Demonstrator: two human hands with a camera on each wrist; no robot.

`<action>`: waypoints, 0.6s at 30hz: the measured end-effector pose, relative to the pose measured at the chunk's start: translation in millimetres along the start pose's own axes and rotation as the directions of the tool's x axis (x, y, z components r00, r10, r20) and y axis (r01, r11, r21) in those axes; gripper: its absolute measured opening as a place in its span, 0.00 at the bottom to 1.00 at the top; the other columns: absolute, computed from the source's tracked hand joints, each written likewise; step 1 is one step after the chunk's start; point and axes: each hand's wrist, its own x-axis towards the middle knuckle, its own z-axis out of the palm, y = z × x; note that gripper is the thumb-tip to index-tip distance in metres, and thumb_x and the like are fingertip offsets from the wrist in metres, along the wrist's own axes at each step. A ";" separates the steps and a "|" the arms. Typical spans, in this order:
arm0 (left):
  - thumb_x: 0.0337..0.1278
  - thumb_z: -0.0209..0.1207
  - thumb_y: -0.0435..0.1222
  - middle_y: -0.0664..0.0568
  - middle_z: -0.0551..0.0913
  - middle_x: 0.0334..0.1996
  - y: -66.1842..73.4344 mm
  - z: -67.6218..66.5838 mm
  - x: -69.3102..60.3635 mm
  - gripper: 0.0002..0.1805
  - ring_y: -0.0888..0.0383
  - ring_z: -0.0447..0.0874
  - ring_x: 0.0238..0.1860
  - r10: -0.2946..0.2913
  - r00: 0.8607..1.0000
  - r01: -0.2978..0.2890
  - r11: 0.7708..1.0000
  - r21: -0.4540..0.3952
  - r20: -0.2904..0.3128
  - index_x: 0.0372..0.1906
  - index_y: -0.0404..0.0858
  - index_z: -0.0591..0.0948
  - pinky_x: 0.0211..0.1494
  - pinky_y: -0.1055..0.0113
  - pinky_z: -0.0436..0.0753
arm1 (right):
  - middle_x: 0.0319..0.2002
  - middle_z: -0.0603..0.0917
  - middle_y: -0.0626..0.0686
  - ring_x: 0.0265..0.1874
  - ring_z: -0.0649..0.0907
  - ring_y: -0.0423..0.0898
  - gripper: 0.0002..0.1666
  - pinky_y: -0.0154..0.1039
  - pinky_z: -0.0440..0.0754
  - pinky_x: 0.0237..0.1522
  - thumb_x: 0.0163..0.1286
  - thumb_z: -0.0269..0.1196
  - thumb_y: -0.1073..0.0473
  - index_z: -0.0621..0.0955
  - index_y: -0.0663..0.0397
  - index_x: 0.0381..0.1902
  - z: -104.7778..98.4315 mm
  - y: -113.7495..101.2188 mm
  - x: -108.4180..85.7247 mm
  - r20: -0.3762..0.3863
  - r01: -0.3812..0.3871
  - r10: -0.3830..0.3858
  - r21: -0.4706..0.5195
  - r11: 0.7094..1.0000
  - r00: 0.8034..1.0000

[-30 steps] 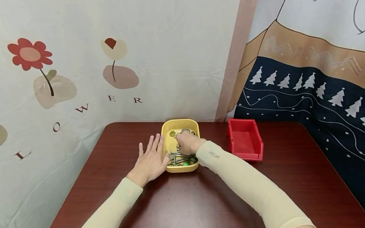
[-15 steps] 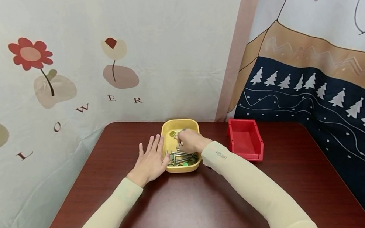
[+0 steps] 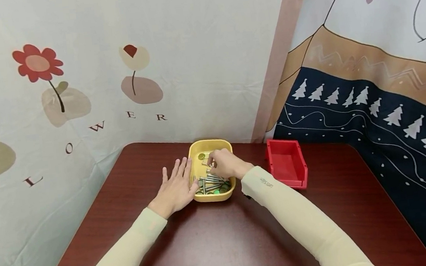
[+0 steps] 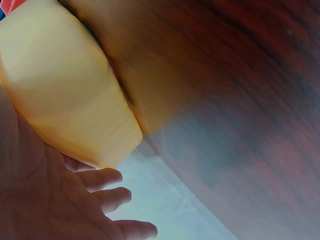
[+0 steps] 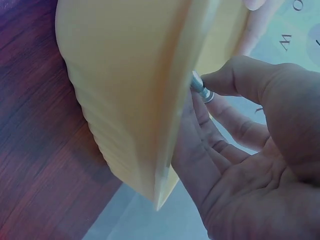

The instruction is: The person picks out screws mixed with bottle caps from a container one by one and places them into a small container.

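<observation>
The yellow bin (image 3: 213, 198) stands near the table's back edge. It holds several silvery bolts (image 3: 214, 187) and small greenish discs (image 3: 201, 156). My left hand (image 3: 176, 189) lies with straight, spread fingers against the bin's left side; the left wrist view shows this hand (image 4: 65, 195) beside the bin's wall (image 4: 70, 85). Over the right half of the bin, my right hand (image 3: 227, 164) pinches a small silvery bolt. In the right wrist view that bolt (image 5: 201, 87) sits between thumb and fingers, its far end partly hidden by the bin's rim (image 5: 175, 125).
To the right of the yellow bin stands a red open-front bin (image 3: 286, 164). Both are on a dark reddish-brown table (image 3: 217, 245). Printed cloth (image 3: 206, 64) hangs just behind the table's back edge.
My right hand has drawn back slightly to the right and turned, so the pinched bolt shows at its fingertips. The left hand has stayed in place.
</observation>
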 end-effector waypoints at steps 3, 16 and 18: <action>0.94 0.45 0.54 0.37 0.48 0.98 0.0 0.0 0.0 0.46 0.34 0.43 0.99 0.000 1.000 0.000 1.000 -0.004 0.001 0.98 0.35 0.47 0.94 0.18 0.44 | 0.39 0.95 0.59 0.17 0.91 0.46 0.14 0.35 0.88 0.23 0.82 0.72 0.65 0.89 0.66 0.61 -0.3 0.8 -1.5 -0.006 -0.001 0.001 0.029 1.000 1.000; 0.94 0.45 0.53 0.38 0.49 0.98 0.1 1.0 0.4 0.45 0.33 0.43 0.99 0.013 1.000 -0.013 1.000 0.008 -0.008 0.97 0.32 0.49 0.93 0.17 0.46 | 0.40 0.95 0.57 0.22 0.94 0.47 0.15 0.44 0.95 0.28 0.81 0.69 0.68 0.88 0.65 0.61 -5.0 3.5 -11.8 -0.014 -0.021 0.023 0.132 0.991 1.000; 0.95 0.44 0.53 0.38 0.48 0.98 -0.3 0.8 0.5 0.45 0.33 0.43 0.99 0.013 1.000 -0.013 1.000 0.005 -0.006 0.97 0.32 0.48 0.93 0.17 0.45 | 0.40 0.95 0.57 0.22 0.93 0.46 0.16 0.43 0.95 0.28 0.81 0.69 0.69 0.88 0.65 0.62 -6.6 3.9 -13.8 -0.017 -0.020 0.022 0.138 0.990 1.000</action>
